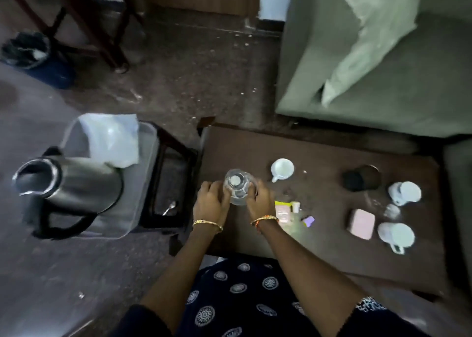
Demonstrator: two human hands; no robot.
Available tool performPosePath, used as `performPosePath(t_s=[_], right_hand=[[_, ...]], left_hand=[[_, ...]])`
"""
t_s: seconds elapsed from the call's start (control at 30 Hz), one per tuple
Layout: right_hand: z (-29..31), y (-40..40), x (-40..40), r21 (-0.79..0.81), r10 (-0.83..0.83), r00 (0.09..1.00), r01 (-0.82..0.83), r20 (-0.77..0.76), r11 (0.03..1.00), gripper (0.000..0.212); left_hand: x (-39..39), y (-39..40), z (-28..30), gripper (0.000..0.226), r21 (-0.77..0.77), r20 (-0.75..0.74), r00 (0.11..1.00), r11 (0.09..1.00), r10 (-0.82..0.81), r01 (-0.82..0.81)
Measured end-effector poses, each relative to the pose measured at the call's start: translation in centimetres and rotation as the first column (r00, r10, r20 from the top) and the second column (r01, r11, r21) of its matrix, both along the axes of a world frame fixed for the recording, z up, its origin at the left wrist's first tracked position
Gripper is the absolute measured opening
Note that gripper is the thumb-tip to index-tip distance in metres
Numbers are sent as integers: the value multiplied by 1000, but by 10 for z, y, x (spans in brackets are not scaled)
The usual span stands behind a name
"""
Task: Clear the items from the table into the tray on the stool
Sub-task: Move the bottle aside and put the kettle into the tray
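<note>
One bottle (238,188) stands at the left end of the table (319,247), gripped between the left hand (210,200) and right hand (260,201), fingers curled round it. Three white cups are counted; one kettle (69,183) lies in the tray (145,183)

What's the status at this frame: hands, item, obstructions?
Left hand and right hand both gripping clear bottle, upright on table. Tray holds kettle. Path to tray looks open.
</note>
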State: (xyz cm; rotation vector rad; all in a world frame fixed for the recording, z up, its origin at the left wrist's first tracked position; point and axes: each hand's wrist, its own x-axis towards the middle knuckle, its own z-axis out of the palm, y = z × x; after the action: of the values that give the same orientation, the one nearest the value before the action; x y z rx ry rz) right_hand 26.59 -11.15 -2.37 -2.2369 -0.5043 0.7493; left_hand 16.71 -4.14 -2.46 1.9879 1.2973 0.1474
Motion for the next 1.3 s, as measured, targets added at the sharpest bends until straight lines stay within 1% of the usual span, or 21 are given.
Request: performPosePath(t_s=[0.07, 0.1, 0.17, 0.23, 0.33, 0.37, 0.43, 0.5, 0.53, 0.67, 0.8, 0.87, 0.93, 0.97, 1.03, 1.07, 1.13, 1.17, 1.23, 1.3], right_hand=[[-8, -34, 34, -48, -106, 994, 107, 31, 993, 50], [-10, -47, 48, -81, -135, 989, 139, 53, 987, 50], [-16, -77, 81, -117, -193, 978, 202, 81, 972, 50], [-28, -101, 113, -127, -242, 967, 251, 85, 960, 49], [-51, -126, 158, -175, -260, 962, 272, 85, 946, 48], [-58, -130, 172, -208, -258, 964, 266, 63, 941, 48], [-73, -137, 197, -276, -248, 969, 244, 19, 930, 39], [-91, -138, 220, -283, -246, 969, 230, -22, 931, 29], [-105, -138, 229, -274, -249, 968, 229, -38, 934, 27], [-134, -135, 245, -251, -316, 944, 283, -99, 926, 29], [-171, -142, 249, -220, -413, 892, 372, -184, 902, 42], [-169, -142, 253, -243, -440, 864, 385, -246, 891, 44], [-167, -144, 256, -267, -442, 834, 367, -331, 891, 38], [-165, -144, 256, -243, -469, 808, 404, -358, 882, 38], [-153, -144, 251, -220, -533, 784, 486, -318, 846, 51], [-146, -145, 247, -232, -520, 807, 469, -280, 852, 54], [-127, -145, 237, -309, -471, 867, 408, -163, 859, 45], [-117, -146, 230, -330, -456, 886, 408, -81, 851, 40], [-98, -146, 213, -286, -443, 891, 451, 96, 845, 33], [-87, -144, 191, -177, -400, 882, 448, 250, 876, 33]], left_hand=[[41, -21, -13, 34, -183, -43, 993, 978, -109, 99], [59, -30, -17, 30, -262, -48, 988, 956, -147, 129], [99, -51, -25, 32, -387, -64, 980, 910, -189, 150], [138, -70, -38, 32, -443, -84, 969, 880, -234, 174], [192, -92, -54, 27, -469, -104, 961, 865, -255, 179], [209, -97, -61, 26, -462, -120, 957, 868, -264, 182], [234, -103, -73, 27, -434, -165, 953, 886, -254, 161], [255, -106, -90, 28, -480, -165, 964, 870, -211, 108], [262, -106, -99, 28, -494, -160, 969, 865, -187, 85], [276, -100, -132, 33, -486, -214, 958, 871, -191, 65], [284, -101, -139, 31, -456, -217, 957, 887, -191, 74], [287, -102, -137, 33, -439, -212, 955, 893, -209, 98], [290, -104, -134, 34, -448, -201, 957, 888, -211, 102], [290, -104, -132, 34, -464, -194, 960, 881, -202, 92], [286, -106, -126, 34, -492, -178, 967, 868, -181, 71], [283, -107, -121, 34, -495, -173, 970, 866, -170, 64], [271, -111, -107, 32, -460, -147, 978, 885, -149, 66], [264, -113, -98, 29, -422, -130, 981, 903, -145, 77], [245, -116, -80, 24, -328, -95, 985, 939, -144, 106], [225, -118, -65, 21, -254, -65, 988, 960, -140, 119]])
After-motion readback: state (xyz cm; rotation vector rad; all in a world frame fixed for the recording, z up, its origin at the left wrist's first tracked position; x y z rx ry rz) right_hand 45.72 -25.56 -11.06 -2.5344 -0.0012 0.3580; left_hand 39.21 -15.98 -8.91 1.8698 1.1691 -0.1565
